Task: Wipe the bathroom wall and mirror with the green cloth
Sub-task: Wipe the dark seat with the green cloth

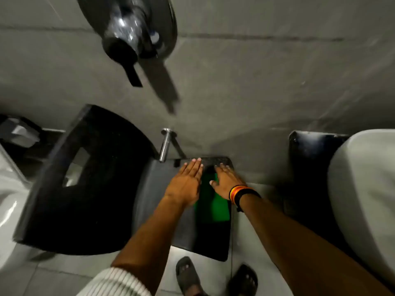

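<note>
A green cloth [213, 205] lies flat on a dark ledge [205, 244] against the grey tiled wall [256, 82]. My left hand [186, 182] rests palm down on the cloth's left edge, fingers straight and close together. My right hand [226, 180], with banded bracelets at the wrist, lies flat on the cloth's far right part, fingers spread. Neither hand grips the cloth. A round mirror [132, 24] on a dark arm hangs on the wall above, blurred.
A black counter [85, 189] with a square cutout is at the left. A chrome peg [165, 144] sticks out of the wall by the ledge. White fixtures stand at far left [8, 199] and right [363, 199]. My sandalled feet [188, 276] are on the tiled floor.
</note>
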Demonstrator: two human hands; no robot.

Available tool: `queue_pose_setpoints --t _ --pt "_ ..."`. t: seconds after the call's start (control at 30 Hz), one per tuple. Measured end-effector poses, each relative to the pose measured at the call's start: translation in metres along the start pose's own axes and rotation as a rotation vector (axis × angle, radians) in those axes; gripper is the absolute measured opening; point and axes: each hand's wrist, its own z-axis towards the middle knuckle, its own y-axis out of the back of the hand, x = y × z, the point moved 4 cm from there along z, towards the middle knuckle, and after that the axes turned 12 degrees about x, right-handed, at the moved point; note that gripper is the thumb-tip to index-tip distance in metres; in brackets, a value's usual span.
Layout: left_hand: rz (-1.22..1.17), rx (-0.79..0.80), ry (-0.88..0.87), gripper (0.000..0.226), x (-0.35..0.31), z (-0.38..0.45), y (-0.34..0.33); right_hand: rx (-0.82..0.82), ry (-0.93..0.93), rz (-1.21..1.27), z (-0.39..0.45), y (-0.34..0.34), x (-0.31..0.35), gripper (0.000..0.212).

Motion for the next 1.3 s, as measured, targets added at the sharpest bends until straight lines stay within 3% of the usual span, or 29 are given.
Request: queue_pose_setpoints --t 0.1,0.33,0.5,0.7,0.83,0.9,1.03,1.2,1.3 --pt "-0.058 0.061 -0.001 0.066 0.002 0.021 -0.052 0.077 -0.076 0.036 0.038 -0.056 -0.017 0.079" --pt "-0.138 0.007 0.021 0.07 0.025 0.032 -0.125 0.085 -0.17 -0.018 0.086 -0.143 -0.033 0.102" --pt "-0.124 0.001 0.043 0.066 0.046 0.028 -0.139 -0.012 -0.163 -0.073 0.092 -0.151 -0.037 0.077" --pt "-0.042 -0.019 -0.018 0.062 0.032 0.019 -0.089 -0.15 0.025 -0.176 0.06 -0.096 -0.047 0.043" --pt "0.1 -0.233 -0.109 0.088 0.009 0.016 -0.002 -0.176 0.11 -0.321 0.015 -0.028 -0.045 0.05" --pt "0.196 -0.327 -0.147 0.097 -0.007 0.015 0.064 -0.293 0.183 -0.476 -0.007 0.026 -0.035 0.042" --pt "0.338 -0.413 -0.232 0.072 -0.055 -0.03 0.242 -0.54 0.268 -0.709 -0.124 0.183 0.022 0.035" --pt "0.482 -0.78 -0.255 0.064 -0.109 -0.104 0.444 -1.002 0.435 -0.845 -0.27 0.346 0.067 0.018" --pt "0.5 -0.965 -0.279 0.062 -0.142 -0.151 0.529 -1.28 0.413 -0.877 -0.357 0.416 0.072 0.037"
